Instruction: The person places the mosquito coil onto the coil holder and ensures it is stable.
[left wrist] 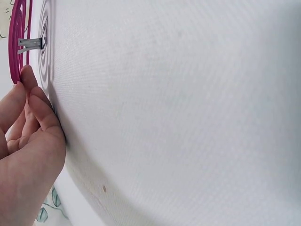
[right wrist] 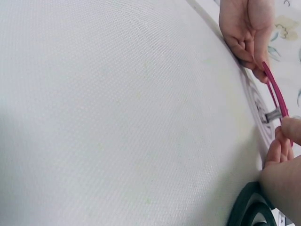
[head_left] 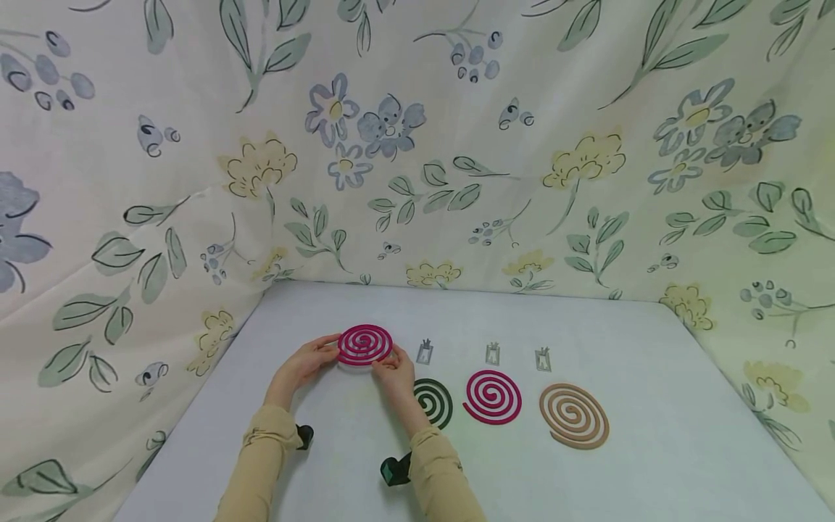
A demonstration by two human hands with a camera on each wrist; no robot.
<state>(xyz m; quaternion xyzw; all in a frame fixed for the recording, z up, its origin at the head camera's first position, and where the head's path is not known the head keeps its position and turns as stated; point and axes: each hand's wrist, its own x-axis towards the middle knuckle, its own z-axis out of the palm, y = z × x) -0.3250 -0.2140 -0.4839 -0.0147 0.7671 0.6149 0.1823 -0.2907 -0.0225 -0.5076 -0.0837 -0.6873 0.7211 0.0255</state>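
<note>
Both hands hold a pink mosquito coil (head_left: 364, 327) level, low over the left part of the white table. My left hand (head_left: 312, 357) pinches its left edge between thumb and fingers. At the near right edge, the thumb and fingers of my right hand (head_left: 398, 373) pinch it too. Under the coil a small metal coil stand (left wrist: 30, 44) rises from the table, and its upper end overlaps the coil's middle in the left wrist view. The right wrist view shows the coil (right wrist: 278, 92) edge-on, with both hands at its rim and the stand (right wrist: 273, 115) between them.
Right of the hands lie a dark green coil (head_left: 449, 403), partly hidden by the right forearm, another pink coil (head_left: 492, 396) and a tan coil (head_left: 572, 414). Behind them are three flat metal stands (head_left: 492, 354) in a row. Floral cloth (head_left: 457, 217) hangs around the table.
</note>
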